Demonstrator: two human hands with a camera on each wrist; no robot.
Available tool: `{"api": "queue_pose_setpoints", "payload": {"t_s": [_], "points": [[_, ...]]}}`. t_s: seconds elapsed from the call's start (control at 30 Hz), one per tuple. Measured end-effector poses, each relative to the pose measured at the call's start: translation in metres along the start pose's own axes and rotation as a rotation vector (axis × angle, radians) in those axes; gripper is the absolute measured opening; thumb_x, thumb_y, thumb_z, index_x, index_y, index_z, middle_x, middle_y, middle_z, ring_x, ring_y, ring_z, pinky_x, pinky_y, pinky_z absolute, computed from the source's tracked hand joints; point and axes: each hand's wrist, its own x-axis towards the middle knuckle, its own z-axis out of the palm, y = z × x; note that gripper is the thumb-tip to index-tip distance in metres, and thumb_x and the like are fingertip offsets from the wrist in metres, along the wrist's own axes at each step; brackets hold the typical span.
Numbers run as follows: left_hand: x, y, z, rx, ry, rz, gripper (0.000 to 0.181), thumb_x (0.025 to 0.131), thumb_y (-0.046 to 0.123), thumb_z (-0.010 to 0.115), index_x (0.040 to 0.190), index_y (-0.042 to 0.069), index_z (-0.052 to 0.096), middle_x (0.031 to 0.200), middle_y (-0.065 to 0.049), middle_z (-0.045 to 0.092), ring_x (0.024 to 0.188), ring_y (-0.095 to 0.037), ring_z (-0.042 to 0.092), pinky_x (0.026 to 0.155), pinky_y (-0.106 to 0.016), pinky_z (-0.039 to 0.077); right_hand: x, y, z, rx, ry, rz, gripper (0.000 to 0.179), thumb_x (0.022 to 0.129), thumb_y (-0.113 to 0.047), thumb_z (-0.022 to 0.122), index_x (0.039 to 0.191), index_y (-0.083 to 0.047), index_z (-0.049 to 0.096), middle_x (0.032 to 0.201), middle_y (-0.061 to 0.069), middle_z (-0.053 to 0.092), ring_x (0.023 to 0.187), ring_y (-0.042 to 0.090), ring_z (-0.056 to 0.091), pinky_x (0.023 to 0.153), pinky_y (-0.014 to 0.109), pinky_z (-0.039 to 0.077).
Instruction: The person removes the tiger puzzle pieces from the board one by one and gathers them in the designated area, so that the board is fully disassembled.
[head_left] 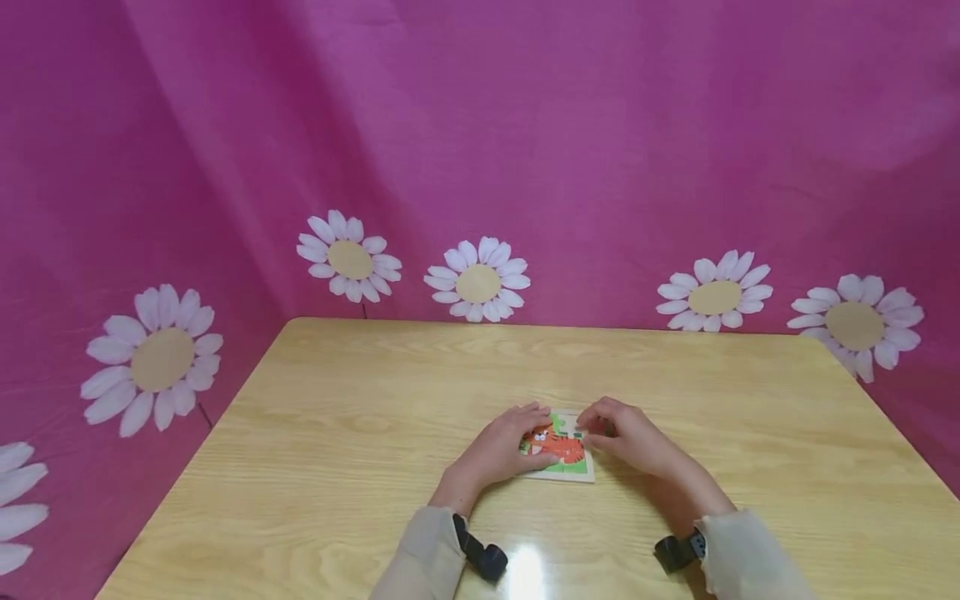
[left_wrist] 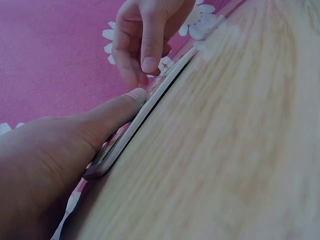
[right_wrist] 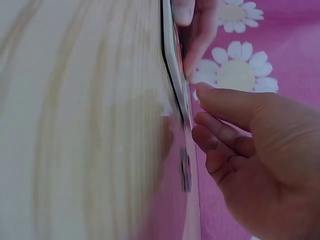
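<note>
A small jigsaw puzzle (head_left: 567,450) with an orange striped animal on green lies in a pale frame on the table. Its upper right part shows a bare pale patch. My left hand (head_left: 498,446) rests over the puzzle's left side. In the left wrist view, the straight thumb (left_wrist: 117,110) lies along the face by the near edge; the other fingers are hidden there. Over the puzzle's upper right corner is my right hand (head_left: 630,433). Its fingers bend loosely, and the right wrist view shows a gap between thumb (right_wrist: 225,102) and fingertips, with nothing in it.
The wooden table (head_left: 360,433) reaches back to a pink curtain (head_left: 525,150) printed with white flowers. A small dark patterned thing (right_wrist: 185,170) shows below the puzzle's end in the right wrist view. Each wrist wears a black camera (head_left: 483,557).
</note>
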Motion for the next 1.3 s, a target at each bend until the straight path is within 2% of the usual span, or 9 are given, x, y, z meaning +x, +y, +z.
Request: {"api": "queue_pose_setpoints", "payload": {"t_s": [0.17,0.3,0.63,0.8,1.0,1.3], "points": [[0.003,0.003,0.001,0.018,-0.023,0.031,0.062,0.088,0.051,0.067,0.141,0.022,0.053,0.153,0.006,0.046,0.147,-0.018,0.035,0.120,-0.042,0.032,-0.004,-0.003,0.003,0.020,-0.067,-0.029,0.021,0.090,-0.010,0.069,0.110,-0.005,0.068,0.100,0.005,0.062,0.083,0.007,0.048,0.068,0.019,0.043],[0.003,0.005,0.000,0.033,-0.031,0.052,0.060,0.088,0.050,0.067,0.140,0.021,0.055,0.152,0.007,0.047,0.146,-0.017,0.036,0.120,-0.041,0.032,-0.005,-0.004,0.005,0.017,-0.090,-0.050,0.019,0.091,-0.008,0.067,0.110,-0.005,0.068,0.098,0.005,0.061,0.082,0.006,0.046,0.067,0.018,0.041],[-0.007,0.002,-0.002,-0.012,0.012,-0.004,0.065,0.086,0.051,0.070,0.141,0.021,0.053,0.152,0.004,0.047,0.145,-0.019,0.038,0.118,-0.043,0.035,0.007,-0.013,0.010,0.019,-0.160,-0.104,0.016,0.090,0.001,0.064,0.106,-0.002,0.064,0.101,0.008,0.060,0.090,0.010,0.054,0.076,0.021,0.049],[-0.007,0.006,0.002,-0.014,0.065,-0.028,0.070,0.081,0.055,0.073,0.139,0.021,0.055,0.151,0.001,0.048,0.144,-0.020,0.040,0.116,-0.045,0.037,0.009,-0.014,0.011,-0.025,-0.134,-0.155,0.016,0.088,0.003,0.066,0.102,-0.002,0.062,0.097,0.007,0.059,0.086,0.009,0.053,0.073,0.020,0.047],[-0.004,0.008,0.005,-0.020,0.088,-0.056,0.072,0.078,0.053,0.076,0.139,0.020,0.056,0.151,0.001,0.048,0.144,-0.021,0.039,0.116,-0.047,0.038,0.010,-0.014,0.011,-0.063,-0.087,-0.191,0.017,0.086,0.003,0.068,0.100,-0.003,0.061,0.094,0.006,0.058,0.083,0.009,0.051,0.072,0.021,0.046],[-0.002,0.010,0.006,-0.006,0.094,-0.045,0.071,0.078,0.052,0.077,0.137,0.018,0.057,0.150,0.000,0.049,0.144,-0.021,0.040,0.116,-0.045,0.038,0.006,-0.017,0.014,-0.106,-0.031,-0.167,0.019,0.083,0.007,0.068,0.098,-0.003,0.063,0.093,0.005,0.057,0.082,0.010,0.050,0.072,0.022,0.046]]}}
